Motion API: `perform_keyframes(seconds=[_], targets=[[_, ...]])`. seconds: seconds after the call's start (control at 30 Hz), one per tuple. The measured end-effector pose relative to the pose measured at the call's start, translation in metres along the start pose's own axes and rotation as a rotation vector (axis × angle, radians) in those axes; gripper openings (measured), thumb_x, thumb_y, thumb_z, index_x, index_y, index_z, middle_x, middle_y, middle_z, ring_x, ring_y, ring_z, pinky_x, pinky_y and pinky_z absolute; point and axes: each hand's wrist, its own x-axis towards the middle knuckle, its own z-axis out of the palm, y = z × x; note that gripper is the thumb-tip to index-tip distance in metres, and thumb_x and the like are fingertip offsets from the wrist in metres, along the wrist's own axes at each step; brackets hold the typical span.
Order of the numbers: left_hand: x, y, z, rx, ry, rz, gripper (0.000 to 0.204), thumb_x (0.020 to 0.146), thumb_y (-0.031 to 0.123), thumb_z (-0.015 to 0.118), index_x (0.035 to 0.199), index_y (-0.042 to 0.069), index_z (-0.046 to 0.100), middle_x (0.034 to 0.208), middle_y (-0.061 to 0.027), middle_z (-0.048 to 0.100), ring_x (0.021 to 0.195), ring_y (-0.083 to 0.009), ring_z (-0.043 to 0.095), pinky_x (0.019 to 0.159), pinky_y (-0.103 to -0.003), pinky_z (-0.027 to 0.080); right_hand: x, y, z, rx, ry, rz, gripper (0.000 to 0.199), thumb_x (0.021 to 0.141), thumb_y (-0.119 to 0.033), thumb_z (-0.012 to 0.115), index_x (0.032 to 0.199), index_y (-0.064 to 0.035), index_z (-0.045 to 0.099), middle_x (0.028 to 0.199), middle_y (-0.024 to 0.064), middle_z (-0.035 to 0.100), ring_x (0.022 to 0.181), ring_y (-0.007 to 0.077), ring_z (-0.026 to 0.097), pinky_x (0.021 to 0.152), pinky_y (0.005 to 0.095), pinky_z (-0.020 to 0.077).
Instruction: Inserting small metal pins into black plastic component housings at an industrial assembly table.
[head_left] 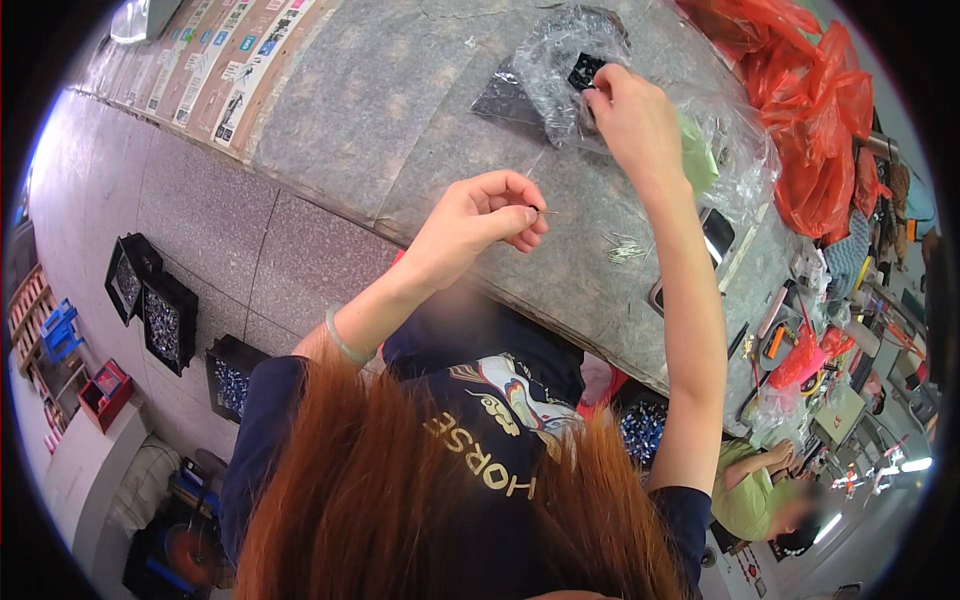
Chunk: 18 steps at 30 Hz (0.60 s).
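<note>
Bag of clear plastic [560, 50] sits on the far side of the grey worktable [400, 110], crumpled; dark contents show through its left part, too blurred by the film to identify. Right hand [635, 115] is at it, thumb and fingertips bunched against a black piece [586, 72]. Can't tell if they're pinching it or only touching, or if it's inside the bag or at the mouth.

Left hand [488, 215] is nearer and further left, above the table edge, thumb and index pressed together on a thin metal pin [546, 211], dark at the finger end, tip pointing right. Loose pile of similar slim metal pieces [626, 249] lies on the table, right of the left hand, not in any container.

Second clear bag [735, 150] is just right of the right forearm, with something pale green [698, 155] beside or in it; can't tell which. Red plastic bags [815, 95] are heaped at the far right, contents hidden.

Floor, left of the table: black bin [168, 320] holding many small dark and silvery parts; another black container [126, 275] touching it on the far side, contents hard to read; third black bin [232, 375] nearer the person, with blue and silvery bits. More blue and white bits [643, 430] show below the table's near edge, right of the person; their container is mostly hidden.
</note>
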Motion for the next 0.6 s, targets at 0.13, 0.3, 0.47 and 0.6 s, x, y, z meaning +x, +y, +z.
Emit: perform_keyframes(seconds=[0.13, 0.3, 0.47, 0.6], targets=[[-0.005, 0.000, -0.003, 0.012, 0.080, 0.035, 0.010, 0.078, 0.004, 0.049, 0.087, 0.001, 0.051, 0.078, -0.0062, 0.056, 0.069, -0.0113, 0.054, 0.064, -0.024, 0.044, 0.008, 0.003, 0.018, -0.286, -0.125, 0.070, 0.009, 0.070, -0.009, 0.052, 0.072, -0.0004, 0.054, 0.069, 0.0179, 0.058, 0.069, 0.0328, 0.058, 0.059, 0.0400, 0.0464], [-0.003, 0.000, -0.003, 0.042, 0.089, 0.059, 0.010, 0.078, 0.004, 0.049, 0.087, 0.000, 0.051, 0.078, -0.0065, 0.056, 0.069, -0.0114, 0.054, 0.063, -0.024, 0.044, 0.005, 0.001, 0.022, -0.306, -0.051, 0.009, 0.007, 0.068, -0.007, 0.052, 0.072, -0.0010, 0.054, 0.070, 0.0174, 0.058, 0.069, 0.0320, 0.058, 0.058, 0.0398, 0.0469], [-0.003, -0.001, -0.001, 0.044, 0.085, 0.077, 0.010, 0.078, 0.004, 0.049, 0.087, 0.000, 0.051, 0.077, -0.0066, 0.056, 0.069, -0.0113, 0.054, 0.063, -0.024, 0.044, -0.003, 0.003, 0.016, -0.105, 0.055, -0.003, 0.008, 0.068, -0.006, 0.054, 0.072, 0.0004, 0.053, 0.073, 0.0152, 0.058, 0.068, 0.0285, 0.057, 0.059, 0.0349, 0.0459], [-0.007, 0.001, 0.002, 0.076, 0.104, 0.107, 0.010, 0.079, 0.004, 0.049, 0.087, 0.000, 0.052, 0.078, -0.0063, 0.056, 0.069, -0.0109, 0.053, 0.064, -0.024, 0.043, -0.046, -0.017, -0.022, 0.778, 0.124, 0.347, 0.007, 0.073, -0.006, 0.054, 0.077, -0.0002, 0.053, 0.072, 0.0063, 0.056, 0.067, 0.0185, 0.054, 0.061, 0.0273, 0.0427]])
